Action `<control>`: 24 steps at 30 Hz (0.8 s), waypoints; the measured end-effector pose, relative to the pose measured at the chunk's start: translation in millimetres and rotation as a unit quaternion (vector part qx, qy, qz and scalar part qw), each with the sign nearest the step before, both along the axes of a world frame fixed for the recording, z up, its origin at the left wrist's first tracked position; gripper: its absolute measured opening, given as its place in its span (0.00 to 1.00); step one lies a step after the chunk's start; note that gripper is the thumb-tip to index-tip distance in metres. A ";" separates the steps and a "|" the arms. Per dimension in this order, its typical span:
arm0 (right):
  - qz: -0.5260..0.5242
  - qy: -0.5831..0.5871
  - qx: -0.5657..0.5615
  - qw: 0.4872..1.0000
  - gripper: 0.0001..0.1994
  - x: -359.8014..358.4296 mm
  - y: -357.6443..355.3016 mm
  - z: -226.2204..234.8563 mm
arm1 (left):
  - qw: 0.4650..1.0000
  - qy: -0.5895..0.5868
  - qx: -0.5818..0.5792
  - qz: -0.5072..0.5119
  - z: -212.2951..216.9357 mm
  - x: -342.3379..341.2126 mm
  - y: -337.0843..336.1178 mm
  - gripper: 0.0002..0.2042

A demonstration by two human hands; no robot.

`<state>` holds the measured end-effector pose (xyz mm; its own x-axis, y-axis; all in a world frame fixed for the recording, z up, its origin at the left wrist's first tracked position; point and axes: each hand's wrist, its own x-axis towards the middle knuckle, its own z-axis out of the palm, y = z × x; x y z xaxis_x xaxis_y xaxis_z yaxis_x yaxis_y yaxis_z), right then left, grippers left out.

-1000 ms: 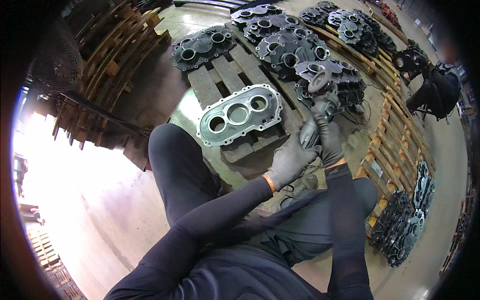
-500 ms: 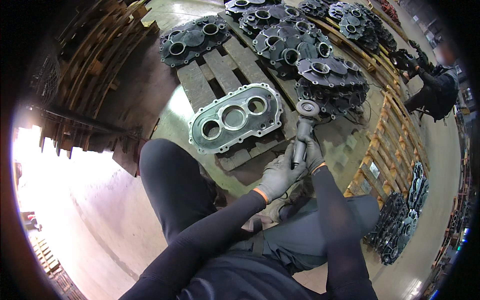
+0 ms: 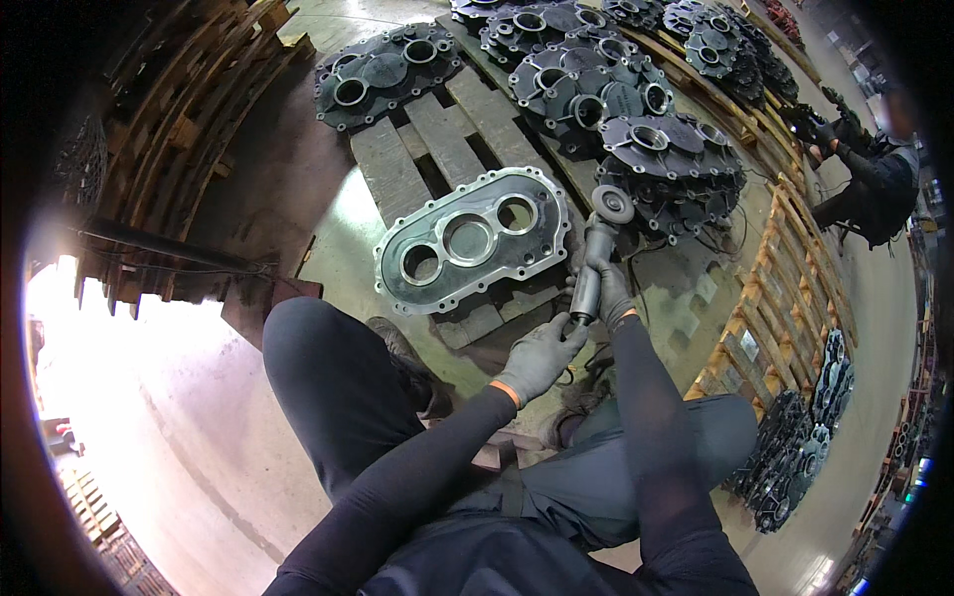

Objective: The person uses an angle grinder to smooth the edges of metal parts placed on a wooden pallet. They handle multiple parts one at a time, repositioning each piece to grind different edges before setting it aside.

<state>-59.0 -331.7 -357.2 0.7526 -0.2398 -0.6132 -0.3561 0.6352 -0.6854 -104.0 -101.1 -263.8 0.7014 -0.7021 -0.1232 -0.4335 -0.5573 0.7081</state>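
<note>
In my gloved right hand (image 3: 611, 291) is a grey angle grinder (image 3: 588, 295), gripped around its body. Its round disc (image 3: 613, 204) points away from me, up and to the right. My gloved left hand (image 3: 543, 360) is closed at the grinder's rear end, where the thin tail meets the fingers; exactly what they pinch there is partly hidden. Left of the grinder, a flat metal housing cover (image 3: 449, 217) with a bright rim and three large round openings lies on a worn wooden pallet (image 3: 383, 164). The disc is apart from the cover.
Dark castings (image 3: 668, 164) are stacked beyond the disc, and another casting (image 3: 383, 74) lies at the pallet's far end. Wooden pallets (image 3: 760, 298) stand at the right, more pallets (image 3: 184, 129) at the left. A co-worker (image 3: 874, 179) crouches at far right.
My left hand has slid back from the grinder's body to its rear end. The right hand and the grinder have shifted slightly left, and the disc has tilted.
</note>
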 end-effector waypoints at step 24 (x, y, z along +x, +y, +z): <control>0.237 0.218 -0.651 0.688 0.50 -50.8 32.5 13.0 | 0.952 0.246 -0.044 0.175 34.7 4.6 21.2 0.33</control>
<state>-109.8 -299.2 -344.2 0.7487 -0.5892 -0.3038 -0.6628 -0.6741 -0.3260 -99.4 -79.9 -229.1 0.7668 -0.4588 -0.4489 0.1639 -0.5362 0.8280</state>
